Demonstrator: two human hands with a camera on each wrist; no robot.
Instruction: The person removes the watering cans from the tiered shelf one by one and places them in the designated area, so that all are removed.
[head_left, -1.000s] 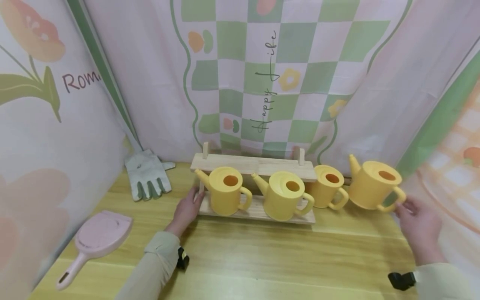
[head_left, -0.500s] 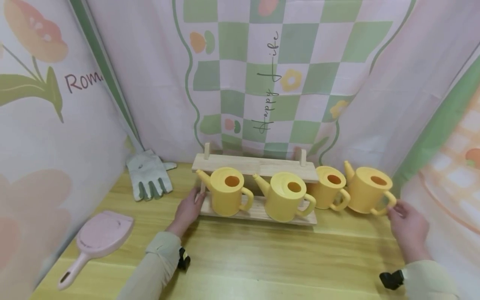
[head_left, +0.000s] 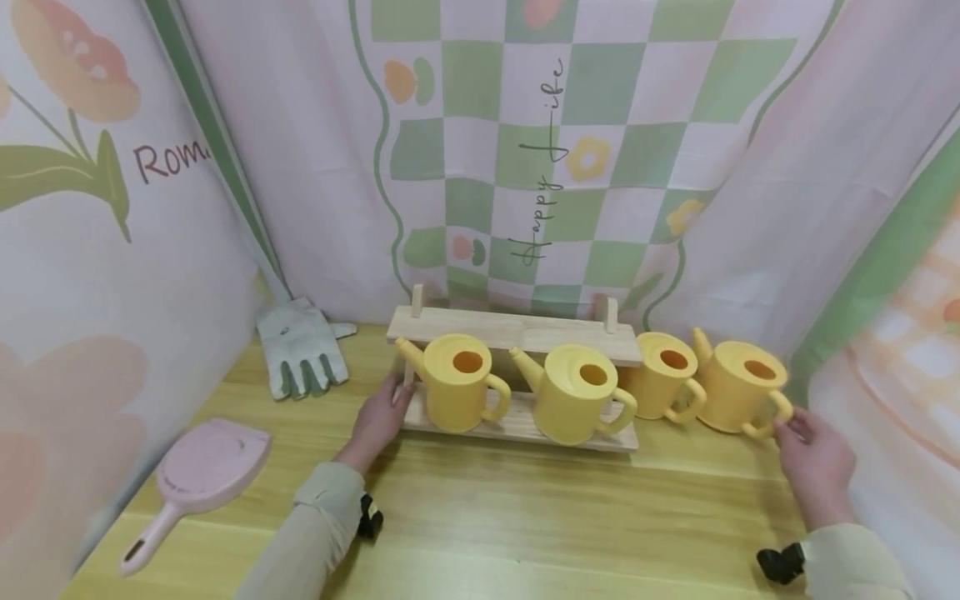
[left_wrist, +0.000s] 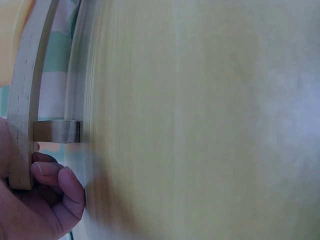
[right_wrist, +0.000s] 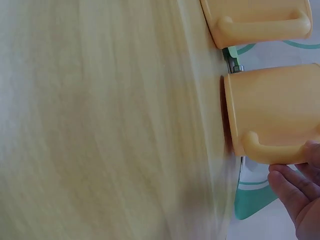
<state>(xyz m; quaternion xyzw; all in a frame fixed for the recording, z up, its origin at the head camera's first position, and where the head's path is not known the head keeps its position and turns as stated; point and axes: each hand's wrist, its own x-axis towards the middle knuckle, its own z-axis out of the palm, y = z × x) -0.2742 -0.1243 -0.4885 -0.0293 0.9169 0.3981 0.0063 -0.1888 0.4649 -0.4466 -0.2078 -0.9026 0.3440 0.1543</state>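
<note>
My right hand (head_left: 816, 460) pinches the handle of the rightmost yellow watering can (head_left: 738, 392). In the right wrist view that can (right_wrist: 275, 110) is upright at the tabletop; I cannot tell whether its base fully touches. Just left of it stands another watering can (head_left: 658, 379), beside the wooden shelf rack (head_left: 517, 327). My left hand (head_left: 377, 423) grips the left end of the rack's lower board, and in the left wrist view its fingers (left_wrist: 74, 187) curl round the board (left_wrist: 22, 110). Two more cans, a left one (head_left: 453, 396) and a right one (head_left: 573, 400), stand on that board.
A white-and-green work glove (head_left: 303, 346) lies at the back left of the wooden table (head_left: 525, 517). Nearer the front left is a pink dustpan-shaped tool (head_left: 210, 467) with a handle. Printed curtains (head_left: 322, 167) hang behind and at both sides.
My right hand has brought the rightmost watering can left and down, closer to the can beside it. The left hand keeps its grip on the rack; the head view shifts slightly.
</note>
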